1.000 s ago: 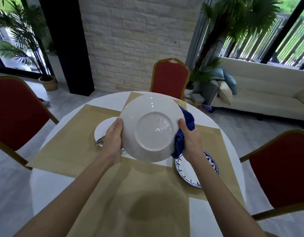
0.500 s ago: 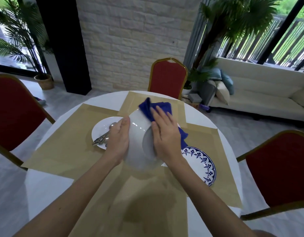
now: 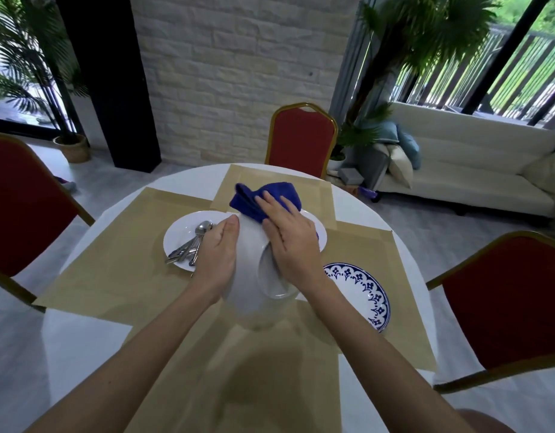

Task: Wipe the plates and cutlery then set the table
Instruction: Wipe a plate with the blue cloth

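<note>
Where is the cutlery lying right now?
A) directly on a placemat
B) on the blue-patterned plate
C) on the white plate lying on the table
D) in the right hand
C: the cutlery lies bunched on the white plate on the table, left of the plate being wiped.

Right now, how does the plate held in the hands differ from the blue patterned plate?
The held plate is plain white; the patterned plate has blue ornament round its rim. The held plate is tilted, gripped by the left hand; the patterned plate lies flat on a mat. The right hand presses a cloth on the held plate; the patterned plate has none. Both are round.
</note>
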{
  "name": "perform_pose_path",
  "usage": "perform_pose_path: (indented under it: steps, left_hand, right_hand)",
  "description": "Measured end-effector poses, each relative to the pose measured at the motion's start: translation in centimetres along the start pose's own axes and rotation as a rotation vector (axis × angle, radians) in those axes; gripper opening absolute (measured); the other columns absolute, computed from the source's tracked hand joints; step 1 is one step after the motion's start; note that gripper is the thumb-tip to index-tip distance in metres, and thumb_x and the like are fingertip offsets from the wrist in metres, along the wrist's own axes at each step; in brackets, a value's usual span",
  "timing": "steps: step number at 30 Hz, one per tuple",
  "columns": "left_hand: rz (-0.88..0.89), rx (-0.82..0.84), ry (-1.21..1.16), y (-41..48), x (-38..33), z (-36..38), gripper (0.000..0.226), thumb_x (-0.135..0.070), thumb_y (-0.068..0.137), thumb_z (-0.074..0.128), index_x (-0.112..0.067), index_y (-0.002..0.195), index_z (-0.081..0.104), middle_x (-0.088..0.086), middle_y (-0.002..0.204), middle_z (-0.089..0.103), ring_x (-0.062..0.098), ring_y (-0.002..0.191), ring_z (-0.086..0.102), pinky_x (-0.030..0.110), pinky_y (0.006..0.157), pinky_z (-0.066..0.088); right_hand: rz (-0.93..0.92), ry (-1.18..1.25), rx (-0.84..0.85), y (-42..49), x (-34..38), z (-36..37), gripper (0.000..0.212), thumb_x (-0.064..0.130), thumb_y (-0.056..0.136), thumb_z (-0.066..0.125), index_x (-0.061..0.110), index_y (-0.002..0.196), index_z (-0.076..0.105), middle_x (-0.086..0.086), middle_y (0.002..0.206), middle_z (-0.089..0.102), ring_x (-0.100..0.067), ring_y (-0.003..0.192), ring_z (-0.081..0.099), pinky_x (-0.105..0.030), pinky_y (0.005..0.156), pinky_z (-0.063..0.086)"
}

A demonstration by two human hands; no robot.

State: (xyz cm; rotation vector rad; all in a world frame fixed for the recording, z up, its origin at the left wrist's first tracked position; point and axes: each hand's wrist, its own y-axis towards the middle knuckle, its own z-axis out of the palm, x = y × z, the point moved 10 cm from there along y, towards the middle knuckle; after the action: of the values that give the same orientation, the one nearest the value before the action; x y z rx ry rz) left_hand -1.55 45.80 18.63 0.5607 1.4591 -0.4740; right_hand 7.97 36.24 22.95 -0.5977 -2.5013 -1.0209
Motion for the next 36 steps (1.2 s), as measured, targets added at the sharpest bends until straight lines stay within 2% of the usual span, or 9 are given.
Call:
perform_pose_path:
  steps: [3, 8, 12, 16, 19, 23, 27, 32, 36]
  left_hand:
    - [-0.044, -0.045, -0.046, -0.4, 1.0, -0.4, 0.034, -0.033, 0.102, 0.036, -0.011, 0.098, 0.06, -0.005, 0.083, 0.059, 0.003, 0.072, 0.053, 0.009, 0.065, 0.044]
    - [-0.266, -0.189, -0.366, 0.6, 4.3, -1.6, 0.034, -0.04, 0.099, 0.037, -0.017, 0.103, 0.061, 0.005, 0.103, 0.066, 0.024, 0.098, 0.061, 0.048, 0.098, 0.047]
    - [-0.345, -0.14, -0.415, 0.8, 4.8, -1.1, 0.029, -0.037, 0.101, 0.033, -0.028, 0.112, 0.058, -0.005, 0.11, 0.066, 0.018, 0.102, 0.061, 0.041, 0.092, 0.048]
    - [-0.301, -0.073, -0.285, 1.2, 3.4, -0.6, 0.044, -0.046, 0.096, 0.037, -0.021, 0.128, 0.052, 0.001, 0.121, 0.064, 0.018, 0.108, 0.062, 0.039, 0.091, 0.052]
    - [-0.252, -0.056, -0.236, 1.3, 1.9, -0.1, 0.055, -0.053, 0.09, 0.04, -0.018, 0.13, 0.052, 0.001, 0.126, 0.06, 0.019, 0.114, 0.057, 0.042, 0.101, 0.045]
    - [-0.224, -0.047, -0.228, 1.5, 0.9, 0.3, 0.035, -0.038, 0.102, 0.031, -0.021, 0.121, 0.054, -0.001, 0.115, 0.063, 0.017, 0.103, 0.059, 0.031, 0.086, 0.05]
    - [-0.23, -0.013, -0.219, 2.0, 1.1, 0.7, 0.035, -0.035, 0.102, 0.032, -0.018, 0.117, 0.058, 0.001, 0.103, 0.068, 0.017, 0.093, 0.065, 0.03, 0.075, 0.053]
    - [-0.307, -0.006, -0.384, 2.6, 2.7, 0.0, 0.047, -0.038, 0.101, 0.034, -0.004, 0.126, 0.054, 0.018, 0.119, 0.065, 0.034, 0.112, 0.06, 0.046, 0.097, 0.048]
    - [-0.316, -0.059, -0.491, 3.2, 3.4, -1.2, 0.041, -0.042, 0.101, 0.032, -0.017, 0.118, 0.058, 0.004, 0.111, 0.069, 0.022, 0.101, 0.066, 0.043, 0.088, 0.053]
  right_hand:
    - [0.299, 0.163, -0.091, -0.5, -5.3, -1.4, 0.038, 0.026, 0.101, 0.037, 0.025, 0.136, 0.052, 0.002, 0.133, 0.058, -0.018, 0.121, 0.051, -0.035, 0.104, 0.038]
    - [0.672, 0.417, -0.185, -6.6, -9.3, 0.1, 0.034, 0.024, 0.103, 0.034, 0.03, 0.129, 0.055, 0.018, 0.1, 0.063, -0.018, 0.104, 0.056, -0.027, 0.085, 0.042]
    - [0.469, 0.21, -0.269, -8.6, -5.5, 0.3, 0.042, 0.032, 0.101, 0.033, 0.038, 0.143, 0.039, 0.007, 0.127, 0.054, -0.011, 0.115, 0.039, -0.02, 0.092, 0.037]
    - [-0.006, -0.15, -0.188, -4.2, -0.7, -0.2, 0.04, 0.025, 0.098, 0.039, 0.018, 0.133, 0.056, 0.0, 0.137, 0.056, -0.025, 0.113, 0.045, -0.035, 0.098, 0.04]
    - [0.14, 0.018, -0.137, -1.2, -2.3, -1.5, 0.04, 0.023, 0.099, 0.039, 0.022, 0.137, 0.051, 0.002, 0.136, 0.056, -0.023, 0.111, 0.043, -0.032, 0.098, 0.036]
    - [0.415, 0.088, -0.119, 0.4, -5.4, -2.2, 0.036, 0.018, 0.101, 0.036, 0.025, 0.131, 0.054, 0.005, 0.111, 0.062, -0.027, 0.106, 0.042, -0.027, 0.08, 0.029]
    - [-0.013, -0.113, -0.126, 1.9, 1.8, -1.6, 0.035, 0.01, 0.094, 0.045, 0.019, 0.121, 0.065, 0.004, 0.123, 0.065, -0.029, 0.094, 0.048, -0.025, 0.083, 0.034]
    - [-0.365, -0.364, -0.211, -3.8, 3.8, -0.4, 0.045, 0.002, 0.083, 0.057, 0.022, 0.122, 0.065, 0.006, 0.134, 0.058, -0.03, 0.09, 0.055, -0.035, 0.079, 0.045]
    - [-0.294, -0.314, -0.274, -7.7, -0.8, -1.1, 0.048, -0.001, 0.089, 0.053, 0.022, 0.132, 0.055, 0.004, 0.141, 0.05, -0.025, 0.101, 0.049, -0.028, 0.095, 0.039]
